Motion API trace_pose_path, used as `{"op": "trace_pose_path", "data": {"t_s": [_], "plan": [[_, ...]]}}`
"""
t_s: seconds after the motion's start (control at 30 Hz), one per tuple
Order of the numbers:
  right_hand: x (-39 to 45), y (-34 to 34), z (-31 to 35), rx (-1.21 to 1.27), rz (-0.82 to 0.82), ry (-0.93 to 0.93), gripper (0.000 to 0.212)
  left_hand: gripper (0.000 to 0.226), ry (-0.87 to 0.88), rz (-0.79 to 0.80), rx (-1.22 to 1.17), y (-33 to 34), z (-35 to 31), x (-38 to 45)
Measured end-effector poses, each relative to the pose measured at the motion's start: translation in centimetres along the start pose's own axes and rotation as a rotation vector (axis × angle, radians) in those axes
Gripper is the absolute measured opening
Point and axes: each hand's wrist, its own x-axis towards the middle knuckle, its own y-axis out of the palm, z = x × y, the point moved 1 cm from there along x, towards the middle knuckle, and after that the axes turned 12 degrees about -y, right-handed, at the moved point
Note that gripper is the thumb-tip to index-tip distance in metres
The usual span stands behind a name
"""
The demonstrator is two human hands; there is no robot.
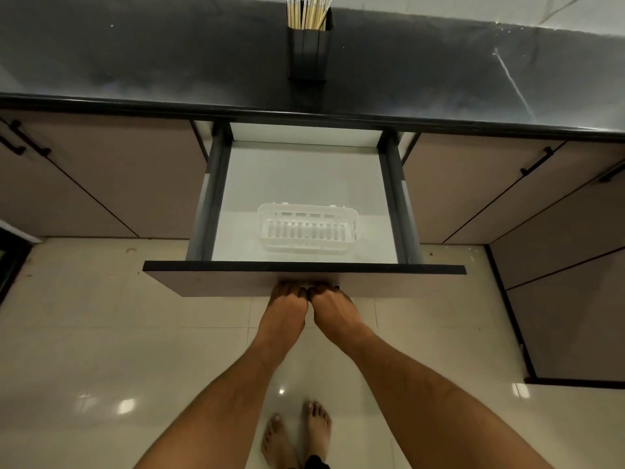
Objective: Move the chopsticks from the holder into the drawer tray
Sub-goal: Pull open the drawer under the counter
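Both hands, left (286,304) and right (333,304), gripped the drawer (304,277) front. The chopsticks (307,11) stood upright in the holder (308,52), far beyond, equally reachable.

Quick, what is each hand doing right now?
Left hand: closed on the drawer front's handle.
Right hand: closed on the same handle.

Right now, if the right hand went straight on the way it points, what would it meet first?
The right hand already touches the drawer front, fingers curled at its lower edge, so that panel comes first. Behind it lies the white tray, though depth is unclear.
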Motion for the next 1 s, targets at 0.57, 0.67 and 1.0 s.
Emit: {"op": "trace_pose_path", "data": {"t_s": [0.57,0.67,1.0], "plan": [[-3.7,-8.8,1.2,-0.197,-0.275,-0.169,0.016,0.033,0.308,-0.468,0.140,-10.2,-4.1,-1.7],[-3.2,-10.8,1.2,-0.307,-0.316,-0.145,0.028,0.047,0.213,-0.480,0.186,-12.6,-4.9,-0.9],[-0.2,-18.5,2.0,-0.473,-0.311,-0.004,0.067,0.062,0.116,-0.493,0.225,-20.0,-5.9,1.9]]}}
